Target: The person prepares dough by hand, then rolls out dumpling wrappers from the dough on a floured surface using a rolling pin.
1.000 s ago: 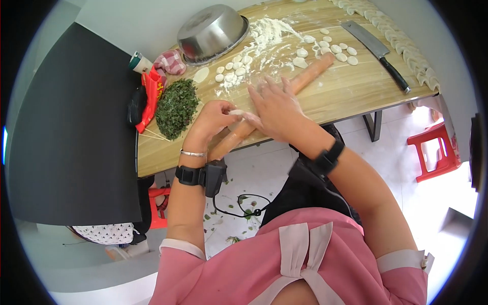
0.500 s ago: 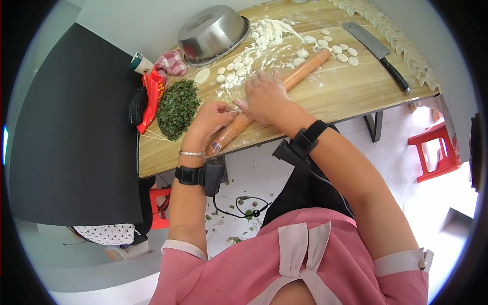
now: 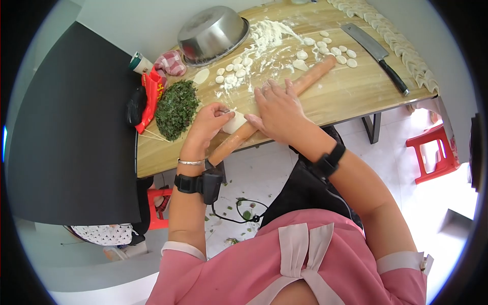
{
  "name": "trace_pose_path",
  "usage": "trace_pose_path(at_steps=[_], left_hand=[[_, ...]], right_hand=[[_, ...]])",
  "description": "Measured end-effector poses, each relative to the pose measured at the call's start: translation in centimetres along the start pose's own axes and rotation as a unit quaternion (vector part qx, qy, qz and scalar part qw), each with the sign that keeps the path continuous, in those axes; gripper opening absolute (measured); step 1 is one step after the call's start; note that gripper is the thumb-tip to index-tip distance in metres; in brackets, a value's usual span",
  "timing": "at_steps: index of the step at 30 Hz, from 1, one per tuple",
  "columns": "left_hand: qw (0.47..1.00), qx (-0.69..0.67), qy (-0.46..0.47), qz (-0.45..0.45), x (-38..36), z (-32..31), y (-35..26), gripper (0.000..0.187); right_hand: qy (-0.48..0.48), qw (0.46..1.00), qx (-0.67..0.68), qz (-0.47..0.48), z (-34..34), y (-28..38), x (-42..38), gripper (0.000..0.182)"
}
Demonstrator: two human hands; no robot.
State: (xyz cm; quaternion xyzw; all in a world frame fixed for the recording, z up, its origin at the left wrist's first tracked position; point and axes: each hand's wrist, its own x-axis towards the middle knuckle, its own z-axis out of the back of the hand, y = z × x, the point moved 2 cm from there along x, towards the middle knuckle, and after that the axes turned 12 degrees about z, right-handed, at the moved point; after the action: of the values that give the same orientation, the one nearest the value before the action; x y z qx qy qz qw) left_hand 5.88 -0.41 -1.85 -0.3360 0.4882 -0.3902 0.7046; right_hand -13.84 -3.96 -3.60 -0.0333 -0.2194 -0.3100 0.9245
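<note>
A wooden rolling pin (image 3: 316, 74) lies aslant across the near part of the table. Palm down, my right hand (image 3: 280, 109) rests on its middle with the fingers stretched out. My left hand (image 3: 207, 123) is beside the pin's near end, thumb and fingers pinching the edge of a thin white dough wrapper (image 3: 235, 123). Part of that wrapper is hidden by my fingers. Small floured dough pieces (image 3: 239, 69) lie beyond my hands, and more dough discs (image 3: 336, 51) sit past the pin's far end. One flat wrapper (image 3: 202, 76) lies near the greens.
Chopped greens (image 3: 175, 111) are heaped at left, beside a red packet (image 3: 151, 99) and chopsticks (image 3: 154, 135). An overturned metal bowl (image 3: 211, 33) and loose flour (image 3: 272, 33) are at the back. A cleaver (image 3: 367, 41) and rows of dumplings (image 3: 401, 43) lie at right.
My right hand has slid slightly forward and right along with the rolling pin. The wrapper now shows at my left fingers, where the pin and hands covered it before.
</note>
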Motion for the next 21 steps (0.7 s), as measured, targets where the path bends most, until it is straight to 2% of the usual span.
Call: trace_pose_path(at_steps=[2,5,6,8,13,15,17,21], left_hand=[[0.999,0.052,-0.010,0.009,0.3,0.4,-0.6,0.018],[0.989,0.150,-0.003,0.016,0.9,0.8,-1.1,0.020],[0.980,0.197,0.013,0.012,1.0,0.8,-1.2,0.021],[0.981,0.190,0.031,-0.005,1.7,1.0,-1.0,0.022],[0.982,0.169,0.069,-0.049,0.3,-0.2,-1.0,0.021],[1.000,0.004,0.000,-0.013,-0.5,-0.3,-0.3,0.018],[0.999,0.034,0.006,-0.005,-0.1,0.5,0.6,0.018],[0.996,0.093,0.003,-0.001,-0.4,0.6,-0.3,0.019]], right_hand=[[0.134,0.990,0.024,-0.033,0.0,-0.1,2.8,0.069],[0.184,0.981,0.044,-0.032,-0.5,-0.5,5.3,0.068],[0.185,0.981,0.046,-0.032,-0.9,-0.4,5.2,0.068],[0.112,0.993,0.035,-0.017,-1.2,-0.5,4.7,0.067],[0.043,0.999,0.028,0.006,0.4,-0.1,-1.8,0.066],[0.012,1.000,0.004,0.019,0.7,-0.1,-3.0,0.066],[-0.023,0.999,-0.007,0.024,0.7,0.0,-3.6,0.067],[0.040,0.999,0.018,0.002,0.5,-0.2,-0.3,0.067]])
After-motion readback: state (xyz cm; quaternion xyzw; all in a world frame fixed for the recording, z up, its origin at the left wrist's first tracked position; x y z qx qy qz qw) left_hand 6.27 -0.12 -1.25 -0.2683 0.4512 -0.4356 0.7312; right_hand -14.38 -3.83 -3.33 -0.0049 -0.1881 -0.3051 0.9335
